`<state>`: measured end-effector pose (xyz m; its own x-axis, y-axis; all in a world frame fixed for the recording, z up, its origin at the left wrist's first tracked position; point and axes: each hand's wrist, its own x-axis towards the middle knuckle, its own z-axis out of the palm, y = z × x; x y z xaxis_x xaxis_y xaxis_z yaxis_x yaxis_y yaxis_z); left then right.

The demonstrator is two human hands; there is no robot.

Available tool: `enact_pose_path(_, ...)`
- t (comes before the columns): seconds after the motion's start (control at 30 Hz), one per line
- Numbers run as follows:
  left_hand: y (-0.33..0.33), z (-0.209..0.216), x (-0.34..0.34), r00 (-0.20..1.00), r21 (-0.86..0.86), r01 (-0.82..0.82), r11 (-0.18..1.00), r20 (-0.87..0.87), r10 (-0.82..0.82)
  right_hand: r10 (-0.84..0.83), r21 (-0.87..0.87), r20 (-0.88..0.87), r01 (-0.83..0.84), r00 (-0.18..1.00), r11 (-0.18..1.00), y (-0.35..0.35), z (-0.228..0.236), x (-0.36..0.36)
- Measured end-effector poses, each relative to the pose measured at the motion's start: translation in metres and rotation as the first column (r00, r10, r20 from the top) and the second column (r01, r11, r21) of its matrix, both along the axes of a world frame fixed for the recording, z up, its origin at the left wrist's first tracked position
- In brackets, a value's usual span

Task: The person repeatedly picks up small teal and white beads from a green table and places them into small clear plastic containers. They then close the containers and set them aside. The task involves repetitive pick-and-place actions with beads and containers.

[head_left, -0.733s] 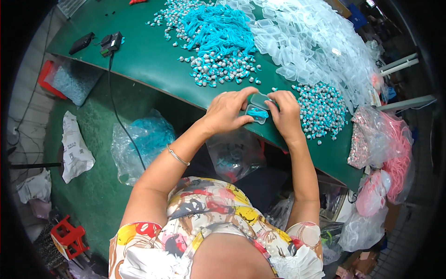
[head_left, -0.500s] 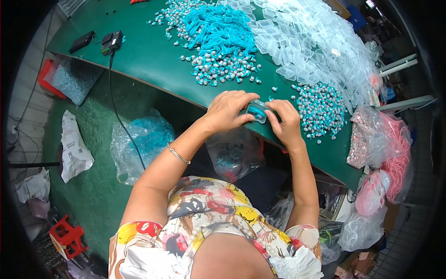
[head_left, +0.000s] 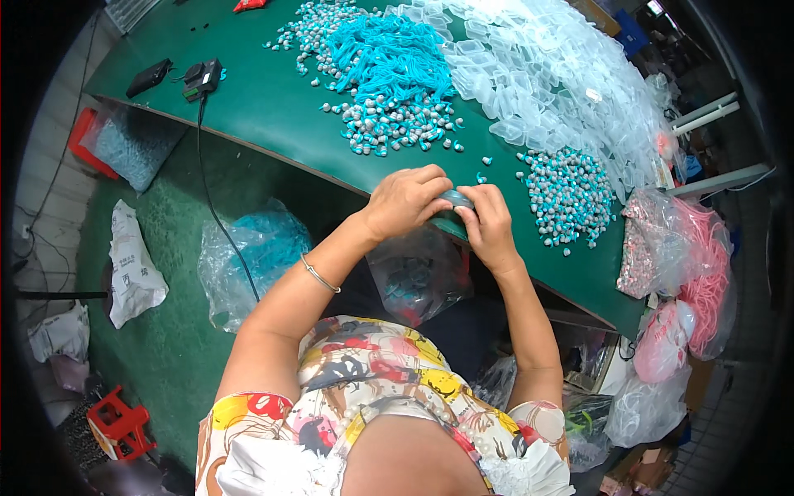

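Over the table's front edge, a small clear plastic box (head_left: 455,198) is held between my two hands; in the earlier frame it shows turquoise contents. My left hand (head_left: 405,202) grips one end with thumb and fingers, while my right hand (head_left: 490,225) pinches the other. Fingers cover much of the box, so I cannot tell whether its lid is fully closed. Beyond my hands lie a heap of turquoise cords (head_left: 393,54) and small grey-and-turquoise earplugs (head_left: 389,124). To the right is another earplug pile (head_left: 569,198), below a large heap of clear boxes (head_left: 554,83).
A black device (head_left: 201,77) with a hanging cable (head_left: 211,207) sits at the left of the green table (head_left: 256,116). Bags of pink cords (head_left: 703,281) hang at its right end. Below are a bag of turquoise material (head_left: 256,256) and a red stool (head_left: 120,422).
The box has tilted from showing its broad face to nearly edge-on. My right hand has moved slightly left and down, closer to my left hand.
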<state>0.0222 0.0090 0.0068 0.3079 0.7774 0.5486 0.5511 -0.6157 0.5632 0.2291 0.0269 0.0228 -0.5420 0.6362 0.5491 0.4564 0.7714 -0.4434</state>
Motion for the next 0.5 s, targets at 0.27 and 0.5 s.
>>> enact_pose_path(0.27,0.000,-0.005,-0.006,0.993,-0.060,0.060,0.996,0.107,-0.053,0.027,-0.163,0.029,-0.022,0.999,0.986,-0.001,0.002,-0.002)
enact_pose_path(0.5,-0.009,-0.002,-0.002,1.000,0.034,0.015,0.999,0.019,-0.015,-0.381,0.335,0.136,0.320,0.914,0.886,0.081,0.031,0.015)
